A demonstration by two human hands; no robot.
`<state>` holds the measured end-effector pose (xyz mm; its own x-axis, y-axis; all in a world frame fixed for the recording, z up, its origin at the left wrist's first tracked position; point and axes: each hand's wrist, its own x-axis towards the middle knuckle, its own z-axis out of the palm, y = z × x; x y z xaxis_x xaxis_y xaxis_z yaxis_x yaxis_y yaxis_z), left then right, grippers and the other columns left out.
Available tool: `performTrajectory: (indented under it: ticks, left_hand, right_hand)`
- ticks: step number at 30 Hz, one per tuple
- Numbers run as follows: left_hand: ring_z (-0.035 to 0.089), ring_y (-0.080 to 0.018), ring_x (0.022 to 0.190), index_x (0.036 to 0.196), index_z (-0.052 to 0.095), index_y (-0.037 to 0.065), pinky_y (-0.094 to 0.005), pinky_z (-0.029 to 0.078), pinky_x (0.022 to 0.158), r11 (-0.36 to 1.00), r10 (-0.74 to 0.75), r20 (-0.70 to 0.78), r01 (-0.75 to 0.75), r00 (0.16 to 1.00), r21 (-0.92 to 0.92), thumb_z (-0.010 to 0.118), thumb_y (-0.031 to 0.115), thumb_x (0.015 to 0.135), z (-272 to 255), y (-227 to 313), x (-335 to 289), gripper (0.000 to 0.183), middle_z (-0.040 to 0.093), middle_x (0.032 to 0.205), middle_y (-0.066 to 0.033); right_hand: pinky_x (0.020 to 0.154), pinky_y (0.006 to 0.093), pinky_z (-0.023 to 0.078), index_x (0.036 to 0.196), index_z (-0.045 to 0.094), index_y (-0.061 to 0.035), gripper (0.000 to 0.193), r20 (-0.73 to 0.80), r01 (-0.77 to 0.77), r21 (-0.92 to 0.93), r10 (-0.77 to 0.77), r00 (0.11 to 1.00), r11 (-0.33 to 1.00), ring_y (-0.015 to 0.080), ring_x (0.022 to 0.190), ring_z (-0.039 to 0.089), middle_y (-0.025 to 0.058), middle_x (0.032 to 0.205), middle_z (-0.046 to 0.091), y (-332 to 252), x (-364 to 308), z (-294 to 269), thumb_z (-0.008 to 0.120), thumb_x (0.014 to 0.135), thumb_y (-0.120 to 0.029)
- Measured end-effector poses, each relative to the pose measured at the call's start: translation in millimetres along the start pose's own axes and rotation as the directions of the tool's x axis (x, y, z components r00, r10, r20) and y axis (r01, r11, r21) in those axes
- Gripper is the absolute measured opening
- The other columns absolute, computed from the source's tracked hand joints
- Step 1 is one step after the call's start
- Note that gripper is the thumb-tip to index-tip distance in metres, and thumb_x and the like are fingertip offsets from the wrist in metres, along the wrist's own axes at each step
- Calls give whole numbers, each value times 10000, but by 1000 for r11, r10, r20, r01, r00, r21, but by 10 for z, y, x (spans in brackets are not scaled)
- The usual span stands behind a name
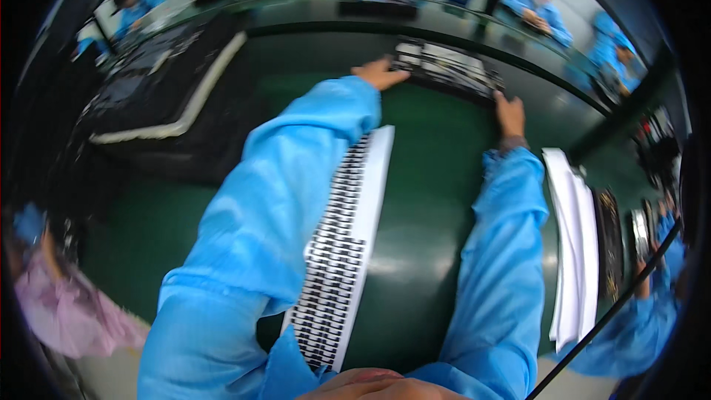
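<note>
At the far side of the green work surface lies a long black tray (444, 83) holding several pale, flat rectangular pieces. My left hand (382, 73) grips its left end, thumb and fingers around the edge. The opposite end is in my right hand (509, 114), fingers along the side. Both arms reach forward in blue sleeves. Between the forearms, partly under my left sleeve, is a long white sheet (380, 163) with dense rows of small black parts (331, 267). The hands are slightly blurred, and the fingers beneath the tray are hidden.
A large black box or stack with a pale edge (178, 129) stands at the left. White sheets (574, 252) and a dark tray (609, 244) lie at the right. A raised shelf edge (318, 27) runs along the back. Co-workers in blue (539, 11) sit beyond it.
</note>
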<state>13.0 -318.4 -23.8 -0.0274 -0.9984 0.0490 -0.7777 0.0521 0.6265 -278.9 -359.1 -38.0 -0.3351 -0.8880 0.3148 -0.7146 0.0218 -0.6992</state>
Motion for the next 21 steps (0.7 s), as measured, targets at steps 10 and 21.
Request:
performTrajectory:
  ticks: [10,21]
  left_hand:
    - [574,-251,933,1046,572,-12,-307,419,855,836,-98,-389,-136,916,-532,708,304,639,-54,-426,16,533,595,1008,-166]
    - [486,-206,1054,1163,459,-1,-307,384,902,563,272,-439,-511,856,-649,616,87,760,-772,-46,-1037,442,512,1138,-140]
  right_hand:
    - [690,347,491,856,548,17,321,354,-393,865,176,918,311,242,734,589,127,860,588,-247,-220,49,705,628,-145]
    - [690,357,513,851,589,13,139,383,-383,923,-20,923,33,242,715,604,107,802,612,-422,-899,-689,597,743,-75]
